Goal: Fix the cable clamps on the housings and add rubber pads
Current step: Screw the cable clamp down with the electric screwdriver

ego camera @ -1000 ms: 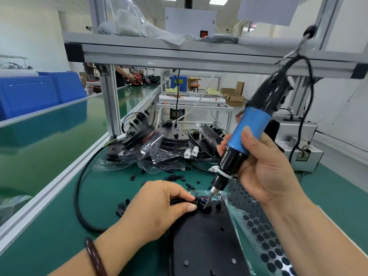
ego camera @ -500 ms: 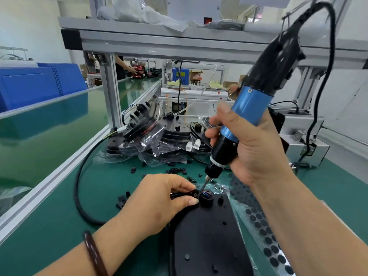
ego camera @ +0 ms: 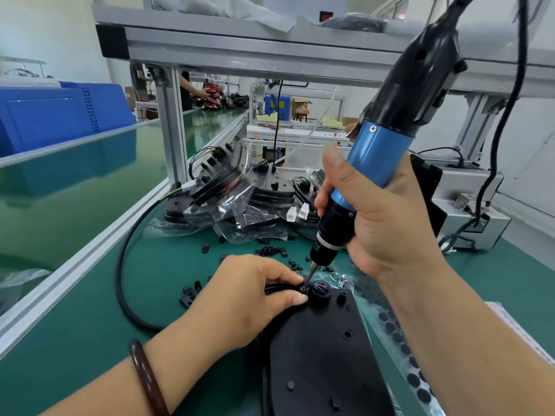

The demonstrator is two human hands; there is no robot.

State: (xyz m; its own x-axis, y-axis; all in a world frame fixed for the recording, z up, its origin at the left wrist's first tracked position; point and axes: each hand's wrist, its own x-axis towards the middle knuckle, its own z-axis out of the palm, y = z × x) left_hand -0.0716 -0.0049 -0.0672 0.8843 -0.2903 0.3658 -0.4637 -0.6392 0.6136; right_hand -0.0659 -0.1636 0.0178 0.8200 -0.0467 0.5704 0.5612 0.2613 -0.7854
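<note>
- Left hand [ego camera: 249,295] pinches the clamp [ego camera: 289,288] and cable [ego camera: 123,265] against the top edge of the housing [ego camera: 324,355], which lies flat on the mat.
- Right hand [ego camera: 381,223] is wrapped tight round the tilted screwdriver [ego camera: 381,151], bit tip on the clamp screw.
- Progress: the clamp step is underway; can't tell if the screw is seated.
- Likely left: the pad sheet [ego camera: 399,340] beside the housing is mostly full, bagged housings [ego camera: 240,199] wait behind, and spare clamps [ego camera: 189,292] lie loose.

cam: I get one wide-angle head view | faces: forward and down at the worktop [ego camera: 90,340] | range: close, left hand [ego camera: 246,298] and right hand [ego camera: 387,229] fill the lower frame from just above
</note>
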